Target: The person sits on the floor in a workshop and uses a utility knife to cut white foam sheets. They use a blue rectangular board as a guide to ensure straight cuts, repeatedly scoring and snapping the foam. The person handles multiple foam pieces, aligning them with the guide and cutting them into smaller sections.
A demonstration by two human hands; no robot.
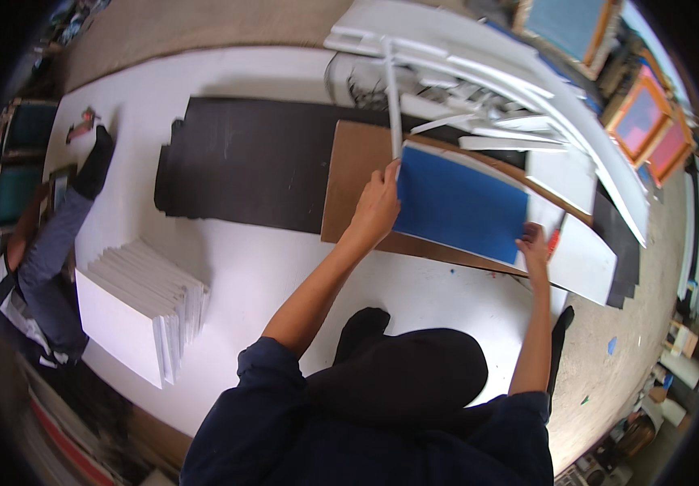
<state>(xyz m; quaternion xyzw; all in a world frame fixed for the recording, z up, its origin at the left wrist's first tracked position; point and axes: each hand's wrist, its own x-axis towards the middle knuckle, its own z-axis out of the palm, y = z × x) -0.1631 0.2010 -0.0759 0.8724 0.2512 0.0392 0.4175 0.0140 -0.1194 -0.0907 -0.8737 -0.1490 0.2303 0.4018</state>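
Observation:
A blue rectangular board (463, 202) with white edges lies over a larger brown board (348, 182). My left hand (378, 202) grips its left edge, with the fingertips near the upper left corner. At the lower right edge, my right hand (533, 243) has its fingers curled around the board. Just beyond that hand, a red-handled tool (554, 241) shows in part on a white sheet (588, 259). A narrow white strip (392, 97) runs from the far side down to the board's upper left corner.
A black mat (244, 162) lies under the brown board. White offcuts (495, 113) and long white strips are heaped at the far right. To the left stands a stack of white panels (135, 308). Another person (50, 251) sits at far left; framed screens (641, 113) lean at far right.

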